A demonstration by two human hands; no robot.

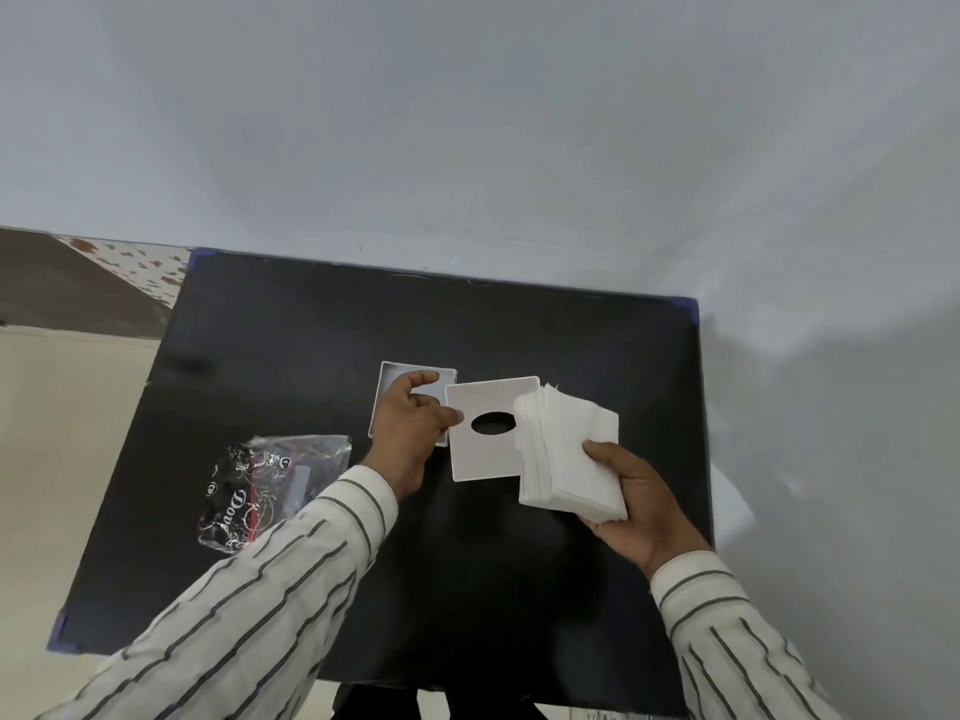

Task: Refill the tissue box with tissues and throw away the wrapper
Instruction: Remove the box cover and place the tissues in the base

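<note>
Four things are spread across the dark counter [311, 330]. At the left, the wrapper [260, 491] lies crumpled and empty, light and crinkly. The open box [387, 374] is seen next, partly hidden by the left hand [410, 423], which pinches the stiff lid [491, 428] at its edge. At the right, the tissues [571, 454] are gripped by the right hand [631, 491]; soft and loose, the stack is best clamped across its full thickness.
</note>
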